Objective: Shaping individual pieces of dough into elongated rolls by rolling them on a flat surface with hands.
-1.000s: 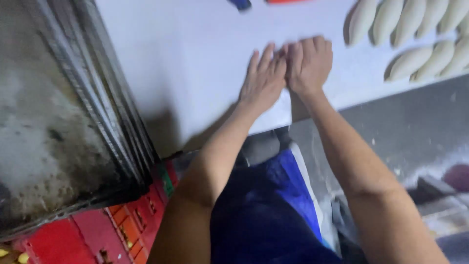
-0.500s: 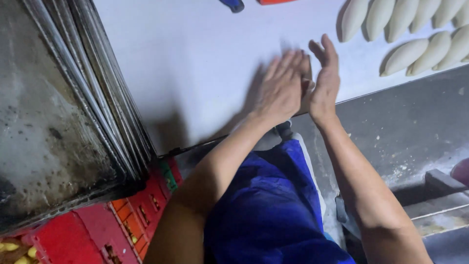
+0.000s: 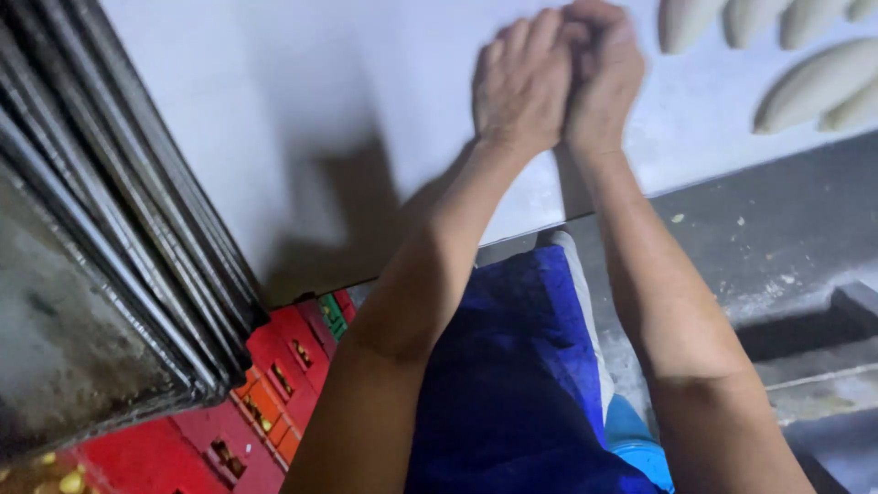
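Over the white table (image 3: 302,137), left hand (image 3: 519,84) and right hand (image 3: 602,69) press together, fingers curled, contents hidden.

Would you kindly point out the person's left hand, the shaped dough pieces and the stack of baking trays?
left hand (image 3: 521,87), head view, on the back of the hand.
shaped dough pieces (image 3: 817,80), head view, on the middle of one long piece.
stack of baking trays (image 3: 137,238), head view, on the layered tray rims.

Head view, steeply downward, seemingly close.
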